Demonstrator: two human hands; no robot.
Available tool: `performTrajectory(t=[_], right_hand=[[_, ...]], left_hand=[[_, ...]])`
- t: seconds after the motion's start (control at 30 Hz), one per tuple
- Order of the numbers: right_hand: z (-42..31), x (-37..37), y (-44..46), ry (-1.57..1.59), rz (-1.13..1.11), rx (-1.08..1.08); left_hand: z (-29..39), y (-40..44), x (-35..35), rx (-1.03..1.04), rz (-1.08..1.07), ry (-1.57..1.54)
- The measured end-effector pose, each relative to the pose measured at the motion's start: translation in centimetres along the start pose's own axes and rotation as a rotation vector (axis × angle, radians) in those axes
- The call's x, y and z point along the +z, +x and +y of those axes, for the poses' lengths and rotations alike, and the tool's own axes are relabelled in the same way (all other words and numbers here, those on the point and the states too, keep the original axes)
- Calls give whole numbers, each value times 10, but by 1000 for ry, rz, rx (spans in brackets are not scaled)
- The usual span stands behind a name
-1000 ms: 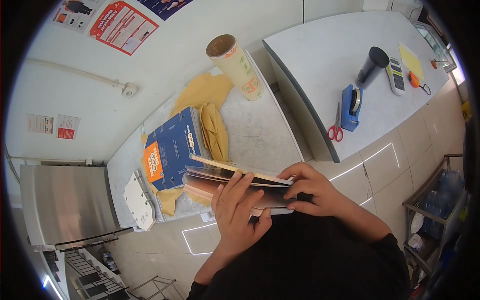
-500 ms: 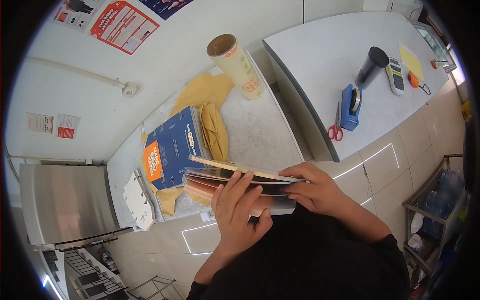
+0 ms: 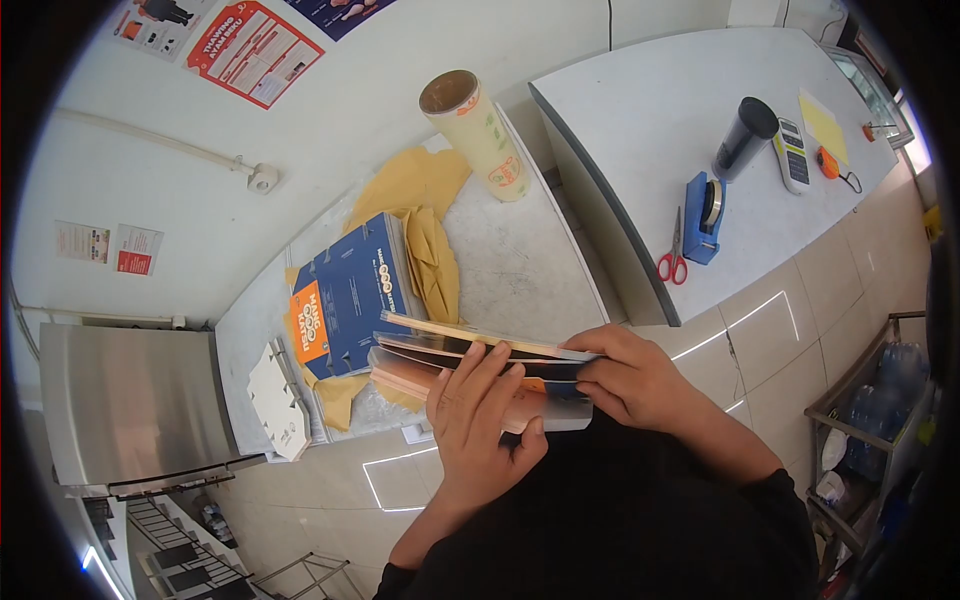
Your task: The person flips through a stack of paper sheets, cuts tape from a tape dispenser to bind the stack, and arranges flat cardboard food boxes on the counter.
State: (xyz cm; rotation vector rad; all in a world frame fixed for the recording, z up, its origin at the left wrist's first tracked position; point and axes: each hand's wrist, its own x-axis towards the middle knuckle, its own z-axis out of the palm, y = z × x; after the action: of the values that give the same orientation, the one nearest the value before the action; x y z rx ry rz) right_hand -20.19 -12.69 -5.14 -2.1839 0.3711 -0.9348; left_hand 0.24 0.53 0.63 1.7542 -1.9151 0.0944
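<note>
Held in front of my body is a stack of thin glossy sheets (image 3: 405, 374), fanned into several layers at the left edge. My left hand (image 3: 483, 415) is closed around its near side, fingers over the layers and thumb below. With thumb and fingers pinched, my right hand (image 3: 635, 378) grips the right end, where the sheets stand apart. A small orange patch shows on a sheet between the hands. Just beyond lies a pile of flat blue cardboard (image 3: 350, 290) with an orange label, on crumpled brown paper (image 3: 432, 265).
A cardboard roll tube (image 3: 480, 135) stands on the near table (image 3: 510, 260). White flat cartons (image 3: 278, 400) lie at its left. The second table (image 3: 620, 110) holds red-handled scissors (image 3: 672, 262), a blue tape dispenser (image 3: 706, 218), a dark tumbler (image 3: 746, 138) and a calculator (image 3: 792, 155).
Some sheets have parted differently between my hands, and an orange patch has come into sight near my right fingers. My right hand has shifted slightly; the left keeps its hold.
</note>
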Motion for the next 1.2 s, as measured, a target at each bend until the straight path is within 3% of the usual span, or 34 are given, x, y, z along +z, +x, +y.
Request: performTrajectory(t=[0.57,0.8,0.9,1.2], right_hand=[[6,11,-10,111,44,104],[0,17,-21,319,96,237],[6,11,-24,114,-53,52],[-4,4,-20,330,-77,187]], left_hand=[[1,-1,-2,-2,12,-30],[1,-3,0,-42,41,-63],[1,-3,0,-23,43,-53],[-1,-3,0,-2,23,-56]])
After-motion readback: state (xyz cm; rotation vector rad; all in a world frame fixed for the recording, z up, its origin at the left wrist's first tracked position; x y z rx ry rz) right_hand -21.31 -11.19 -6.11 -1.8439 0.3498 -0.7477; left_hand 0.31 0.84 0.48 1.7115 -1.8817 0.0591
